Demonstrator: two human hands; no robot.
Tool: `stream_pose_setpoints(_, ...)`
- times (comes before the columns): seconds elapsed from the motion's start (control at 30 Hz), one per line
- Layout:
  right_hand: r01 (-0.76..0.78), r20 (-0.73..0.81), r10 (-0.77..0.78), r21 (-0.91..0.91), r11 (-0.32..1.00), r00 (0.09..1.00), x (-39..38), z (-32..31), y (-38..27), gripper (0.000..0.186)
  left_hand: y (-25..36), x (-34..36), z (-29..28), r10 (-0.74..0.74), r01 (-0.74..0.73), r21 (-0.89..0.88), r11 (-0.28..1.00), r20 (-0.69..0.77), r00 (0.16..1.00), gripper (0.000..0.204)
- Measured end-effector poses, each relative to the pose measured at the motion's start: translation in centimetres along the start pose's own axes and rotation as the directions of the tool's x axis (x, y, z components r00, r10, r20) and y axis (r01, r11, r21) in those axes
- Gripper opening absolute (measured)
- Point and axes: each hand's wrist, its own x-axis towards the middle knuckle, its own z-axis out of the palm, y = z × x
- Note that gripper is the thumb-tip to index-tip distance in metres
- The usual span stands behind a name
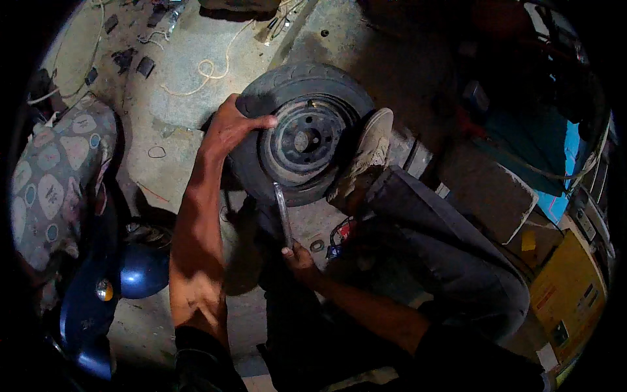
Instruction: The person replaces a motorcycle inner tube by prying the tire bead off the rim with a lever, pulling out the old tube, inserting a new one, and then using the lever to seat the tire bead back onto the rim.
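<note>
A black tyre (261, 171) on a dark steel wheel rim (290, 171) lies on the floor in front of me. My left hand (234, 129) grips its left edge, the thumb stretched over the sidewall to the rim and the other fingers hidden. Below the wheel, my right hand (302, 259) is closed on a shiny tyre lever (283, 212). The lever's far tip reaches the tyre's near sidewall; whether it goes under the bead I cannot tell. My worn shoe (373, 147) rests against the right side of the tyre.
Blue vehicle bodywork (140, 271) and a patterned cover (62, 176) stand at the left. A pale cord (210, 68) lies on the floor beyond the wheel. At the right are a box (486, 193) and a yellow panel (569, 294). Small parts and a ring (317, 245) lie near my right hand.
</note>
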Motion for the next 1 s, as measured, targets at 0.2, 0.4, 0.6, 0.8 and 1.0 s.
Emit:
stream_pose_setpoints(0.2, -0.071, -0.024, 0.074, 0.101, 0.992, 0.997, 0.3, -0.1, 1.9, 0.033, -1.8, -1.5, 2.7, 0.098, -0.100, -0.002, 0.995, -0.185, 0.978, 0.096)
stream_pose_setpoints(0.4, 0.036, -0.031, -0.039, -0.110, 0.993, 0.999, 0.4, -0.9, 2.5, 0.034, -8.3, -6.3, 8.2, -0.004, -0.013, -0.019, 1.000, -0.680, 0.734, 0.065)
stream_pose_setpoints(0.6, -0.180, -0.142, 0.140, -0.331, 0.926, 0.980, 2.1, -5.5, 3.7, 0.023, -6.7, -5.6, 10.5, 0.000, 0.169, 0.135, 0.976, -0.781, 0.624, 0.054)
stream_pose_setpoints(0.8, -0.151, -0.128, 0.087, -0.688, 0.709, 0.988, -0.3, -8.3, -12.5, 0.024, -8.4, -5.9, 9.6, 0.016, 0.237, 0.200, 0.951, -0.796, 0.605, 0.053)
stream_pose_setpoints(1.0, 0.221, 0.221, -0.074, -0.975, -0.003, 0.973, 3.5, -15.4, -26.2, 0.039, -9.0, -5.5, 10.1, 0.097, 0.241, 0.277, 0.930, -0.819, 0.566, 0.057)
